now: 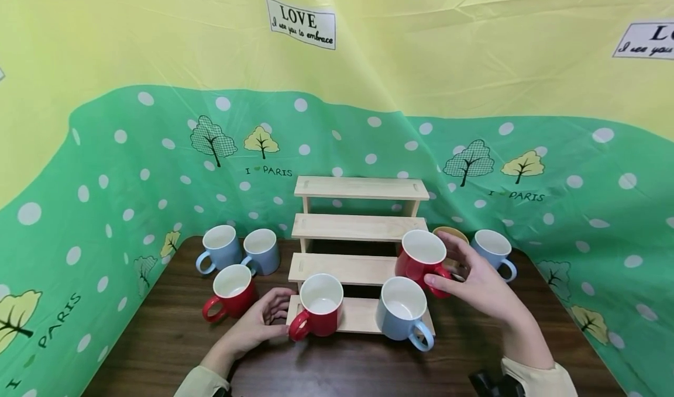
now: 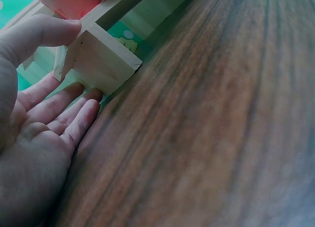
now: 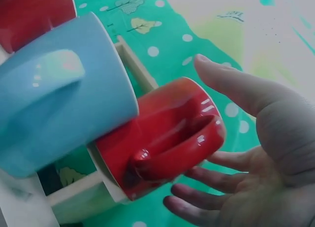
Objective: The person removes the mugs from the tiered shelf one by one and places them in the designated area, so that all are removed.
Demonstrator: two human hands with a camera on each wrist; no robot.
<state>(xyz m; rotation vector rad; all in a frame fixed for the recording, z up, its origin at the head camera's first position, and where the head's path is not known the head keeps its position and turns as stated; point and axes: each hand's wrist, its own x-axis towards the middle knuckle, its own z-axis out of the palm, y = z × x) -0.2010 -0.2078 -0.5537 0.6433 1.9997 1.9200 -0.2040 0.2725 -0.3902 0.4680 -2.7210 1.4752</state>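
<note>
The left hand [image 1: 259,320], fingers loosely spread, meets a 4-tier pale wooden rack [image 1: 360,227]; the right hand [image 1: 481,280] spreads beside a glossy red ceramic mug [image 1: 415,262].

Curtained tabletop booth, wider type of premises undeterminable; creased yellow-and-green printed cloth [image 1: 363,81] hung behind and along both sides, bearing white dots [image 1: 301,104], trees [image 1: 261,142] and "PARIS" lettering [image 1: 277,172]; dark-brown wood-grain table [image 1: 158,338] enclosed by it; pale four-step wooden stand [image 1: 360,227] on top.

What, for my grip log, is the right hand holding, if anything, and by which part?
Nothing: the right hand is spread beside a red mug, thumb clear.
</note>
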